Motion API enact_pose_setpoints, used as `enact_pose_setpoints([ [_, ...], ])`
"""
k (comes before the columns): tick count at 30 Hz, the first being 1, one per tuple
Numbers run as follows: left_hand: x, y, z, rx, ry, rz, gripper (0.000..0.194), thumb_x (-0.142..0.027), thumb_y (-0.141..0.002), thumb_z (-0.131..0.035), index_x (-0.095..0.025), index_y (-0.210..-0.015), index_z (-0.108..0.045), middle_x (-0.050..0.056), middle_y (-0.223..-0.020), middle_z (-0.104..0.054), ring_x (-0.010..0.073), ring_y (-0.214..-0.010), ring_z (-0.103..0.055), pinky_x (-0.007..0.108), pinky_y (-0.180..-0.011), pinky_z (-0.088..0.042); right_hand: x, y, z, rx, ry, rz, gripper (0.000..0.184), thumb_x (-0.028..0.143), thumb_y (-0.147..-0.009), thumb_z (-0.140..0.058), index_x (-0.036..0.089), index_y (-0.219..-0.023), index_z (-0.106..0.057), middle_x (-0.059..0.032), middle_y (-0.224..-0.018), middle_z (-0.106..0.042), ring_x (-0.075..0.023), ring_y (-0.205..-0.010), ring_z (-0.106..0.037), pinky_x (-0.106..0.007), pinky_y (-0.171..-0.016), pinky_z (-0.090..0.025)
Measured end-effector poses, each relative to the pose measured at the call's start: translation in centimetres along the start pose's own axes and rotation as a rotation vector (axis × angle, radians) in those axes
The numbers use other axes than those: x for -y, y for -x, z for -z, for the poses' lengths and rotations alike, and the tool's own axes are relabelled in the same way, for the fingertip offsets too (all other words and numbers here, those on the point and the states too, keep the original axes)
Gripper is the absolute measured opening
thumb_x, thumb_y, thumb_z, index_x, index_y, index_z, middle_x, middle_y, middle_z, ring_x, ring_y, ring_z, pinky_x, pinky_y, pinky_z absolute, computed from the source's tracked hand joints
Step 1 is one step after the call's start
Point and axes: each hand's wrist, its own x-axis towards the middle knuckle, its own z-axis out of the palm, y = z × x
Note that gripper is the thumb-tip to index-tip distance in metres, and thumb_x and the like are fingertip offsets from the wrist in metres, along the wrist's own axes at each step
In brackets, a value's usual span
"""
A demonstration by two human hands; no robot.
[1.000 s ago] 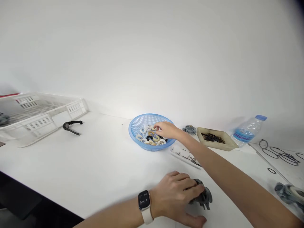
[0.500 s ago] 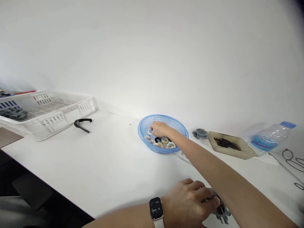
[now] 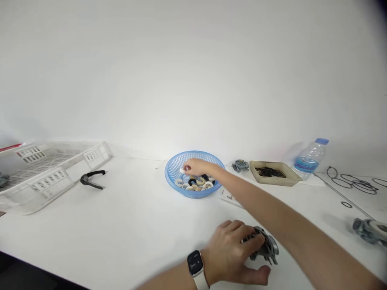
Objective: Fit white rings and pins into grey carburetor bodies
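My right hand [image 3: 195,166] reaches into the blue basket [image 3: 172,170] and pinches a small white ring [image 3: 182,170] over several white, tan and black rings [image 3: 196,183]. My left hand [image 3: 231,251], with a smartwatch [image 3: 195,265] on the wrist, rests near the table's front edge. Its fingers are closed around a grey metal part [image 3: 265,247] with lugs.
A white crate [image 3: 42,171] stands at the left, with a black hand tool [image 3: 91,178] beside it. Right of the basket are a small grey part [image 3: 240,165], a beige tray of black rings [image 3: 273,173], a water bottle [image 3: 308,162], loose black O-rings [image 3: 353,183] and another grey part [image 3: 369,230].
My right hand moved left inside the basket and now pinches a white ring. My left hand stayed on the grey part. The view swung left and back.
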Motion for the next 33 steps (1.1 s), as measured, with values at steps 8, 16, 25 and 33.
enact_pose_setpoints([
  [8, -1.2, 0.1, 0.9, -0.044, 0.120, 0.089, 0.053, -0.041, -0.076, -0.076, -0.021, -0.123, -0.063, 0.009, -0.111, -0.069, 0.0279, -0.094, -0.066, 0.042, -0.080, -0.055, -1.2, 21.0, -2.1, -0.401, -0.167, 0.057, 0.016, 0.032, -0.099, -0.060, 0.019, -0.091, -0.065, -0.0022, -0.082, -0.065, -0.0155, -0.074, -0.058, -0.029, -0.071, -0.048],
  [16, -2.2, -1.4, 3.7, -0.053, 0.588, 0.373, 0.030, -0.038, -0.093, -0.072, -0.022, -0.117, -0.068, 0.007, -0.112, -0.069, 0.0234, -0.105, -0.061, 0.036, -0.093, -0.050, 0.6, 28.6, -12.2, -0.816, 0.031, 0.158, 0.019, 0.003, -0.094, -0.059, 0.019, -0.103, -0.064, -0.0044, -0.082, -0.064, -0.0173, -0.072, -0.052, -0.032, -0.067, -0.046],
  [25, -1.7, -2.1, 3.7, 0.066, 0.602, 0.725, 0.031, -0.021, -0.075, -0.080, -0.023, -0.100, -0.062, -0.001, -0.095, -0.069, 0.0193, -0.088, -0.059, 0.031, -0.083, -0.045, -1.3, 30.2, -11.7, -1.018, -0.006, 0.126, 0.029, 0.008, -0.092, -0.065, 0.019, -0.119, -0.063, -0.0074, -0.094, -0.065, -0.0192, -0.082, -0.060, -0.034, -0.071, -0.052],
  [33, -2.2, -2.4, 2.3, 0.133, 0.329, 0.582, 0.041, -0.019, -0.070, -0.088, -0.022, -0.101, -0.062, 0.006, -0.109, -0.063, 0.0274, -0.103, -0.059, 0.040, -0.092, -0.049, -5.7, 31.7, -10.2, -1.014, -0.148, -0.169, 0.019, 0.024, -0.099, -0.060, 0.027, -0.117, -0.063, -0.0052, -0.094, -0.064, -0.0194, -0.081, -0.062, -0.031, -0.065, -0.054],
])
